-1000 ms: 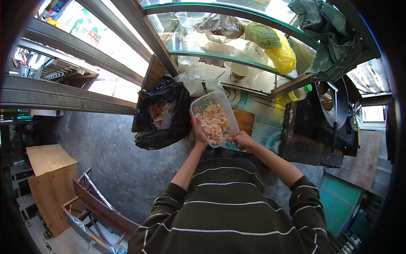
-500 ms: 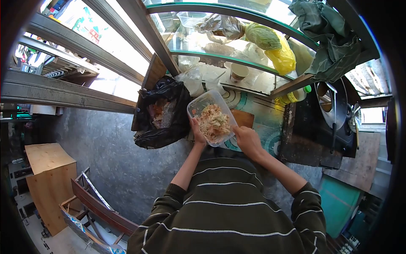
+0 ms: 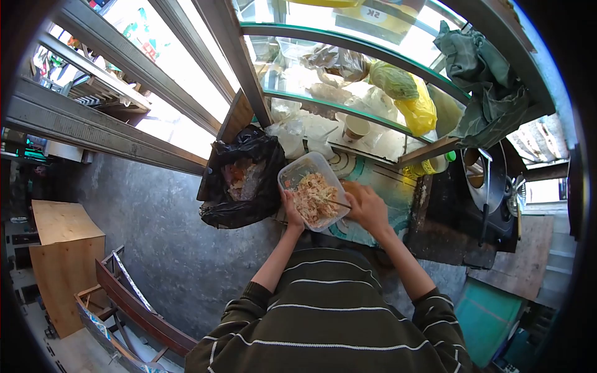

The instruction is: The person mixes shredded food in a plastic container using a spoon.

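A clear plastic food container [image 3: 297,168] is tilted in front of my body. My left hand [image 3: 292,213] grips its lower left side, with the thumb along the wall. Inside lies a pale shredded mixture [image 3: 311,194] with orange and greenish bits. My right hand [image 3: 369,212] is closed around a thin metal utensil [image 3: 339,203] at the container's right side. The utensil's tip is buried in the mixture, so its kind is hidden. Behind my right hand, part of a brown wooden board [image 3: 353,186] shows.
A bin lined with a black bag [image 3: 250,208] stands left of the container. A paper cup [image 3: 356,127] and plastic bags [image 3: 289,133] sit behind, below glass shelves. At right are a yellow bottle with green cap [image 3: 429,165] and a stove with a pan [image 3: 488,186].
The utensil now shows reaching into the mixture, where earlier it was hidden. My right hand has turned and come slightly lower. The view has shifted a little.
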{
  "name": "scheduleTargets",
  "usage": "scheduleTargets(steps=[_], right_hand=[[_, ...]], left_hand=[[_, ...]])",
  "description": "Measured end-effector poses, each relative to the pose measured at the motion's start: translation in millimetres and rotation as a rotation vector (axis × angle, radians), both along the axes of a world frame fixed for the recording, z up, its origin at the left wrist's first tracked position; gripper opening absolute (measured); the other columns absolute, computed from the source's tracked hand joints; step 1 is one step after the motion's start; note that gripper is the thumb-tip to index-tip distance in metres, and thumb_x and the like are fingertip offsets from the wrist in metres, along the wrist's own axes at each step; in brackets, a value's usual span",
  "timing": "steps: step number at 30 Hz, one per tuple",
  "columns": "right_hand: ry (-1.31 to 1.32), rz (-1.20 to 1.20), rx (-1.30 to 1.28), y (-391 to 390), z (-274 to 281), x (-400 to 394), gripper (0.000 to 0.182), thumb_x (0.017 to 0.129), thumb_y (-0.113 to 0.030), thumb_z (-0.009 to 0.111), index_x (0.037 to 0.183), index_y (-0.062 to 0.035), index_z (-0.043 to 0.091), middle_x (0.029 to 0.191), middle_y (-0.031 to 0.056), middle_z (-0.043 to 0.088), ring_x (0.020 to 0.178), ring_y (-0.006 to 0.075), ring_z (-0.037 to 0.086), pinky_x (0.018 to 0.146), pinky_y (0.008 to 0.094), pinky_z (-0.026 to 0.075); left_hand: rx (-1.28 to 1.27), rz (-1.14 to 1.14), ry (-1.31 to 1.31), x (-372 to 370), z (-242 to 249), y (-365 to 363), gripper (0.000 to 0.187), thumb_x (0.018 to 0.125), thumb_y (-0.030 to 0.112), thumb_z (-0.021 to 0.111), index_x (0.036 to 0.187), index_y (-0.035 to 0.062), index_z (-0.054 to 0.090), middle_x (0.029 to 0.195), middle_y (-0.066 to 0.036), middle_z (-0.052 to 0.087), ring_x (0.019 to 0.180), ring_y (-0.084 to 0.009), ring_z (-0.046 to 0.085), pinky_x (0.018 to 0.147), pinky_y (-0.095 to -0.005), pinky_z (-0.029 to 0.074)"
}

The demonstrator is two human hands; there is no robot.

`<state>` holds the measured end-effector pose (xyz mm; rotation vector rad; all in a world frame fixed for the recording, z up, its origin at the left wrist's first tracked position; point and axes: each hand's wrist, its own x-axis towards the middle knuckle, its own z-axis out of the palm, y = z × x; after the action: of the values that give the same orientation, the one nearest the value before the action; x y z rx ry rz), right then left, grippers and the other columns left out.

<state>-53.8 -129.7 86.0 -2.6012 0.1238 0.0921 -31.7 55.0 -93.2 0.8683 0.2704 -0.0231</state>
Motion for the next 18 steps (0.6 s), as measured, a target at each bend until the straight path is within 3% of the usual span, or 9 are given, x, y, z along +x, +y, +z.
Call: scheduleTargets(steps=[4, 6, 7, 9, 14, 18], right_hand=[[-0.168, -0.121, 0.131, -45.3, -64.5, 71.0, 0.059, 0.077, -0.034, 0.062, 0.124, -0.0039, 0.042, 0.114, 0.0222, 0.049, 0.099, 0.0330, 0.053, 0.080, 0.0399, 0.044], [-0.257, -0.310, 0.502, -54.1, -100.1, 107.0, 0.080, 0.066, -0.032, 0.073, 0.129, -0.0014, 0.033, 0.118, 0.0187, 0.047, 0.103, 0.0296, 0.051, 0.084, 0.0369, 0.043], [-0.266, -0.293, 0.506, -55.2, -117.4, 118.7, 0.080, 0.066, -0.032, 0.073, 0.129, -0.0014, 0.033, 0.118, 0.0187, 0.047, 0.103, 0.0296, 0.051, 0.084, 0.0369, 0.043], [-0.242, -0.489, 0.733, -56.1, -147.2, 140.4, 0.091, 0.058, -0.030, 0.079, 0.131, -0.0039, 0.031, 0.118, 0.0155, 0.047, 0.105, 0.0270, 0.051, 0.083, 0.0359, 0.043], [-0.380, -0.371, 0.764, -48.2, -133.9, 157.3, 0.067, 0.057, -0.025, 0.080, 0.113, -0.0038, 0.051, 0.102, 0.0102, 0.060, 0.097, 0.0199, 0.055, 0.087, 0.0349, 0.041], [-0.378, -0.371, 0.766, -49.7, -141.2, 163.3, 0.061, 0.058, -0.022, 0.080, 0.109, -0.0017, 0.054, 0.101, 0.0098, 0.060, 0.094, 0.0191, 0.057, 0.085, 0.0333, 0.044]], left_hand=[[-0.071, -0.027, 0.047, -6.6, 16.1, 4.7, 0.065, 0.088, 0.053, 0.032, 0.133, 0.0065, 0.027, 0.128, -0.015, 0.041, 0.114, -0.0286, 0.045, 0.098, -0.0389, 0.034], [-0.171, -0.036, 0.076, -10.8, 7.3, 12.9, 0.058, 0.090, 0.049, 0.034, 0.129, 0.0067, 0.030, 0.124, -0.011, 0.043, 0.111, -0.0236, 0.046, 0.095, -0.0350, 0.035], [-0.263, -0.056, 0.117, -13.5, 4.3, 17.2, 0.052, 0.091, 0.045, 0.036, 0.126, 0.0068, 0.034, 0.120, -0.008, 0.045, 0.109, -0.0186, 0.047, 0.093, -0.0312, 0.037], [-0.251, -0.040, 0.120, -16.4, 8.6, 22.4, 0.051, 0.091, 0.045, 0.036, 0.125, 0.0067, 0.035, 0.120, -0.008, 0.046, 0.109, -0.0185, 0.047, 0.093, -0.0313, 0.037], [-0.198, 0.000, 0.166, -29.5, 10.5, 33.1, 0.053, 0.090, 0.046, 0.037, 0.126, 0.0068, 0.034, 0.120, -0.008, 0.045, 0.110, -0.0191, 0.046, 0.094, -0.0323, 0.036], [-0.162, 0.026, 0.145, -35.9, 14.7, 30.6, 0.057, 0.090, 0.047, 0.038, 0.127, 0.0050, 0.032, 0.122, -0.009, 0.044, 0.111, -0.0192, 0.045, 0.095, -0.0325, 0.035]])
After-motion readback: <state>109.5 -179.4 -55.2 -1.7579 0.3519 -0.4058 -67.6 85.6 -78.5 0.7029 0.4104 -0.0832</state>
